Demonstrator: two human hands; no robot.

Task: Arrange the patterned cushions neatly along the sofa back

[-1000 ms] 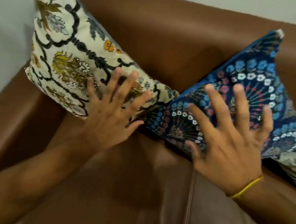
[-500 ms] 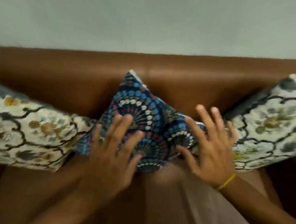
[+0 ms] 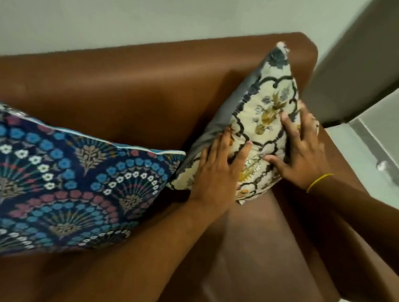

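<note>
The left hand [image 3: 218,168] lies flat and spread on the lower left face of the cream cushion [image 3: 263,122], fingers extended, gripping nothing. The right hand [image 3: 303,152] is likewise spread, its palm against the cushion's right edge and its fingers across the front face; a thin yellow band [image 3: 319,182] circles that wrist. The cream cushion stands tilted on one corner at the right end of the sofa [image 3: 132,95], leaning against the backrest just beside the armrest [image 3: 338,164]. Its front is woven fabric with dark scrolling lines and ochre and grey flowers; its rear panel is plain grey. Its lower left corner touches the blue cushion [image 3: 58,182], which lies against the backrest to the left, with part of it cut off by the frame edge. The blue cushion carries fan-shaped motifs of blue, white and pink flowers and pale blue piping along its top edge. The sofa is smooth brown leather-like material with rounded edges. A pale wall [image 3: 132,16] stands behind it, and a light tiled floor [image 3: 381,143] lies to the right.
</note>
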